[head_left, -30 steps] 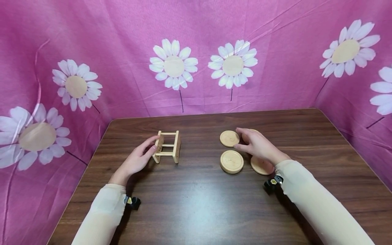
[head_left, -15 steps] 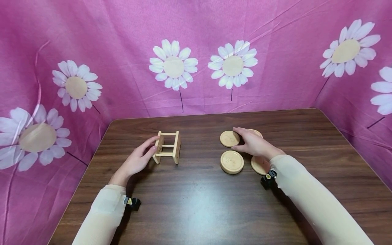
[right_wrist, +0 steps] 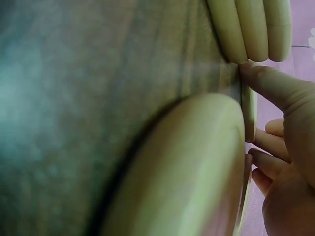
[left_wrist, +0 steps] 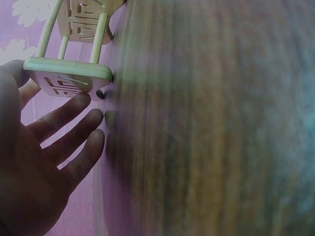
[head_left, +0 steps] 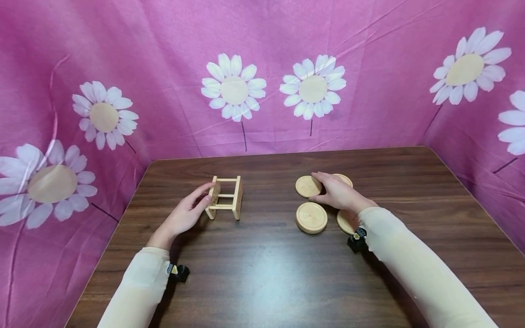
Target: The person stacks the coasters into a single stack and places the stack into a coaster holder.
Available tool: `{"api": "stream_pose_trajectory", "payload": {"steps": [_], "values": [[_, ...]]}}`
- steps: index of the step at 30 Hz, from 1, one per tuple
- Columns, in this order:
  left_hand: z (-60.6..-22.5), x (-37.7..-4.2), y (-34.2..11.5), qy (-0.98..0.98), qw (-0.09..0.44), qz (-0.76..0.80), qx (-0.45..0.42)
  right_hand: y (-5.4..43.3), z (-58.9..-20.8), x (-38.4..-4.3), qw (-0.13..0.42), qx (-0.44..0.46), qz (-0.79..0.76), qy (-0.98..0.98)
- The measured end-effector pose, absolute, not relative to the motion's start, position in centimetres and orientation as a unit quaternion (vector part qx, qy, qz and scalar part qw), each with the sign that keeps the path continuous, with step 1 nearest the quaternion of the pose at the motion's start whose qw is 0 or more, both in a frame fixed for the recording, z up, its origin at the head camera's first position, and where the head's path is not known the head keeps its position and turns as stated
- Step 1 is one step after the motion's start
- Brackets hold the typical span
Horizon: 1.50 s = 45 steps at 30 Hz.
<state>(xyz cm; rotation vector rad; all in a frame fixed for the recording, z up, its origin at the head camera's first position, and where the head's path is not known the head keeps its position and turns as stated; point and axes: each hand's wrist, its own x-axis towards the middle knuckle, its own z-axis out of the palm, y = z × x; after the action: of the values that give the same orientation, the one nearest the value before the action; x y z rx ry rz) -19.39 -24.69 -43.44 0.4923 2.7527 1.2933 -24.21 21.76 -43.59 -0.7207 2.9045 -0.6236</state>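
Observation:
In the head view my left hand [head_left: 184,217] is at the left side panel of a small wooden coaster rack [head_left: 237,200], thumb and fingertips against it. The left wrist view has the thumb and fingers about that slotted panel [left_wrist: 69,69]; the lower fingers reach loosely below it. My right hand [head_left: 340,191] lies low over round wooden coasters, pinching the back left coaster [head_left: 306,187] by its near and far edges between thumb [right_wrist: 268,81] and fingers. Under the hand are the back right coaster [head_left: 347,178] and the front right coaster [head_left: 345,222], both partly hidden.
A thicker stack of coasters [head_left: 311,217] sits at the front left of the group. The dark wooden table [head_left: 262,264] spans between both hands. A pink cloth [head_left: 270,41] printed with white daisies hangs round its back and sides.
My right hand has moved slightly left, its thumb and fingers coming closer about the back left coaster. The left hand and the coaster rack stay in place.

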Motion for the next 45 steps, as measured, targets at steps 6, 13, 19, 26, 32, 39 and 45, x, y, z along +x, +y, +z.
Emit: {"api": "stream_pose_trajectory", "payload": {"steps": [6,13,19,26,32,39,45], "values": [[-43.4,-19.3,-24.7,0.894,0.027,0.418,0.159,21.7,-43.7,-24.3,0.030,-0.229,-0.215,0.949],[-43.5,-19.2,-24.8,0.892,0.019,0.423,0.161,21.8,-43.6,-24.0,0.026,-0.221,-0.234,0.946],[-43.5,-19.2,-24.8,0.889,0.020,0.428,0.161,22.2,-43.2,-23.5,0.013,-0.218,-0.238,0.946],[-43.5,-19.3,-24.8,0.890,0.020,0.426,0.161,22.6,-42.8,-23.0,-0.012,-0.236,-0.239,0.942],[-43.5,-19.2,-24.6,0.889,0.022,0.428,0.160,22.7,-42.1,-22.5,-0.011,-0.244,-0.241,0.939],[-43.5,-19.2,-24.6,0.890,0.022,0.428,0.158,23.0,-41.3,-21.4,-0.006,-0.246,-0.249,0.937],[-43.6,-19.2,-24.6,0.889,0.019,0.428,0.161,23.2,-41.1,-20.4,-0.023,-0.259,-0.240,0.935]]}}
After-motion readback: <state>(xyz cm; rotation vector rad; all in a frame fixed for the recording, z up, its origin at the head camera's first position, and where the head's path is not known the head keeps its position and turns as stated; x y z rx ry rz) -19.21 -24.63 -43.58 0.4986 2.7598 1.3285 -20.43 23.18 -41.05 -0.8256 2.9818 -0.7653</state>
